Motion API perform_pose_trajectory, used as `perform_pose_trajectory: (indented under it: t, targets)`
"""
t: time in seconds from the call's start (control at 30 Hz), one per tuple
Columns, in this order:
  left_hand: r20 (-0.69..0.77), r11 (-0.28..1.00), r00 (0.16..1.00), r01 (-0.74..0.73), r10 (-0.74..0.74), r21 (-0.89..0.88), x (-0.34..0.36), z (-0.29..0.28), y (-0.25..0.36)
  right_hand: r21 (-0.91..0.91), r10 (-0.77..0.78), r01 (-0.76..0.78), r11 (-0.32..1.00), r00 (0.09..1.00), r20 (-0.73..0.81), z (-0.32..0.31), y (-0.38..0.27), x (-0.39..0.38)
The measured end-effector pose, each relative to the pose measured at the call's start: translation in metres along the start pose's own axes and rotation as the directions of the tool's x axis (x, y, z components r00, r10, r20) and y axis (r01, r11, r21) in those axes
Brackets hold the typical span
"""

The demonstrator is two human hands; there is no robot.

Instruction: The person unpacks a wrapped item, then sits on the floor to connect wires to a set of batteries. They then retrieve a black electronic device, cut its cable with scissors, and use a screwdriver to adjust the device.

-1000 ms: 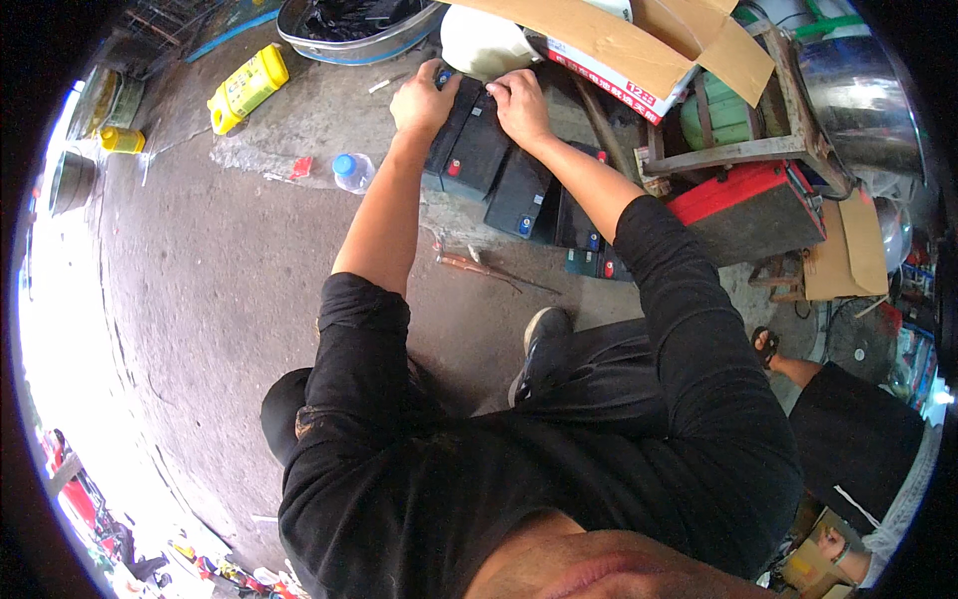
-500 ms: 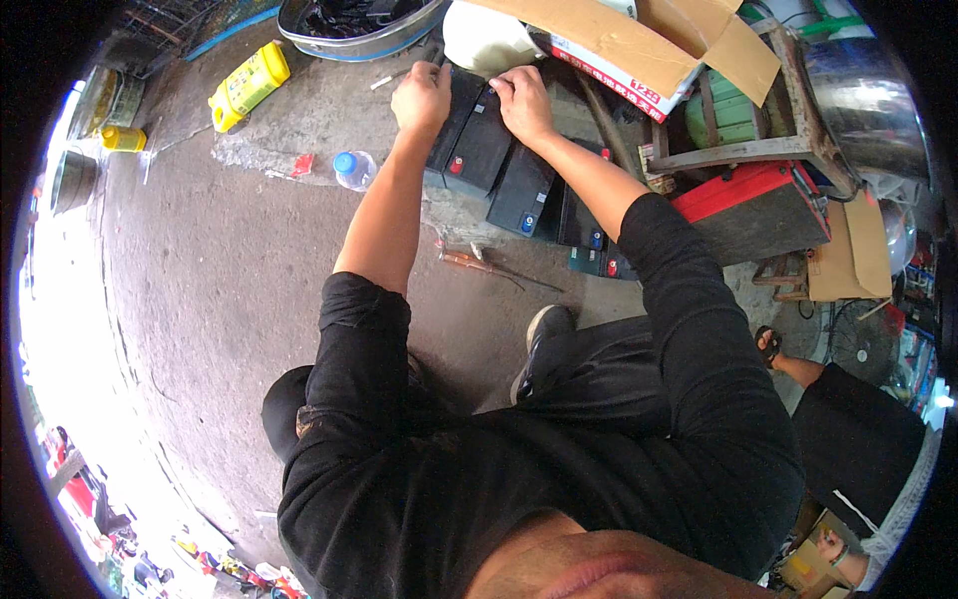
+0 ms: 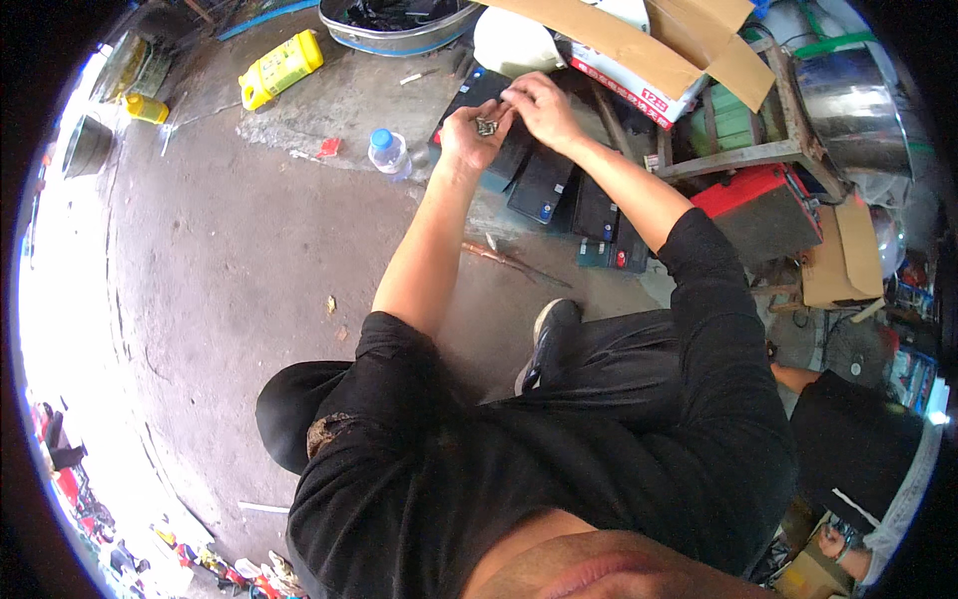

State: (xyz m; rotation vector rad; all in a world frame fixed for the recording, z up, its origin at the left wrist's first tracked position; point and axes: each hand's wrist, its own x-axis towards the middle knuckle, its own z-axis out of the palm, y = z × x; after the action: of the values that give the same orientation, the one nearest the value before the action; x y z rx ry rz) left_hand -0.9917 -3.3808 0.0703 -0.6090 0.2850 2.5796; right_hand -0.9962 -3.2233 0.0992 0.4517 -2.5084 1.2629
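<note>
My left hand (image 3: 475,138) is turned palm up and cupped, with a small heap of metal pieces (image 3: 486,127), perhaps screws or nuts, lying in it. Close by its fingertips, my right hand (image 3: 544,108) has its thumb and fingers pinched together. Whatever that pinch holds is too small to make out. Both hands are above a cluster of black block batteries (image 3: 544,186) on the floor, some with red or blue terminals. My left hand partly hides the nearest ones. A tool with a brown handle (image 3: 486,251), like a screwdriver, lies on the concrete nearer to me.
A clear bottle with blue cap (image 3: 389,155) stands left of the batteries, a yellow jug (image 3: 281,70) beyond it. A basin (image 3: 399,38) and white rounded object (image 3: 517,42) are behind. Rightward are a cardboard box (image 3: 639,60), red-and-black case (image 3: 763,208) and another person (image 3: 853,439).
My left hand has come nearer and right, turning palm up to show the metal pieces. My right hand has shifted toward it, fingers now pinched. The whole view has shifted slightly.
</note>
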Motion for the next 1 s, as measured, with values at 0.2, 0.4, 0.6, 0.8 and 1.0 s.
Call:
perform_pose_trajectory:
  t: [0.2, 0.4, 0.6, 0.8, 1.0]
  targets:
    - [0.104, 0.996, 0.993, -0.057, 0.049, 0.075, 0.012, -0.001, -0.008, -0.128, -0.062, 0.083, 0.988, 0.986, 0.157, -0.007, -0.006, -0.008]
    - [0.067, 1.000, 0.998, -0.005, 0.006, -0.019, 0.000, 0.007, -0.007, -0.134, 0.279, -0.255, 0.958, 0.934, 0.221, -0.046, -0.034, -0.009]
    - [0.062, 0.969, 0.996, 0.081, -0.068, -0.234, 0.031, -0.017, 0.025, -0.261, 0.249, -0.092, 0.961, 0.696, 0.673, -0.112, -0.163, -0.030]
    - [0.305, 0.973, 0.949, 0.142, -0.081, -0.184, 0.068, -0.036, 0.053, -0.173, 0.081, 0.107, 0.979, 0.579, 0.812, -0.106, -0.234, -0.090]
    - [0.114, 0.986, 0.986, 0.132, -0.120, -0.100, 0.027, 0.011, 0.005, -0.276, 0.218, 0.116, 0.954, 0.365, 0.905, -0.094, -0.207, -0.084]
